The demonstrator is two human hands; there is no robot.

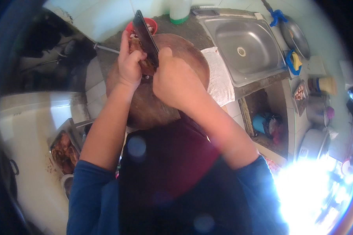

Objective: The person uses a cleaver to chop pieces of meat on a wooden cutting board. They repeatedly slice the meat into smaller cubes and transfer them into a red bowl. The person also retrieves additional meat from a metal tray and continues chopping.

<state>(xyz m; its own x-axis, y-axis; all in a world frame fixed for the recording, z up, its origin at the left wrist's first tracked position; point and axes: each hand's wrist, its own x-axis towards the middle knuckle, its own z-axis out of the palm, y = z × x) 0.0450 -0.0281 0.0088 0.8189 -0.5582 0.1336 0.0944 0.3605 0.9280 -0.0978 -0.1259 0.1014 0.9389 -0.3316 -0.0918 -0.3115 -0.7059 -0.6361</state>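
Observation:
My right hand [175, 77] is closed around the handle end of a dark, broad-bladed cleaver [145, 38], whose blade points away from me. Beside the blade, my left hand [131, 63] holds a piece of browned meat [147, 67] with thumb and fingers. Both hands are over a round wooden chopping board [153, 102]. Just past my left fingers stands a red bowl [154, 24] with pale and reddish pieces in it, partly hidden by the blade. The cleaver's handle is hidden in my fist, and where its edge meets the meat is not clear.
A white cloth [219, 79] lies between the board and a steel sink [253, 70]. A container with a green base [179, 20] stands behind the board. At the left, a metal tray [72, 124] holds browned meat. A small tray of pieces [300, 101] is at the right.

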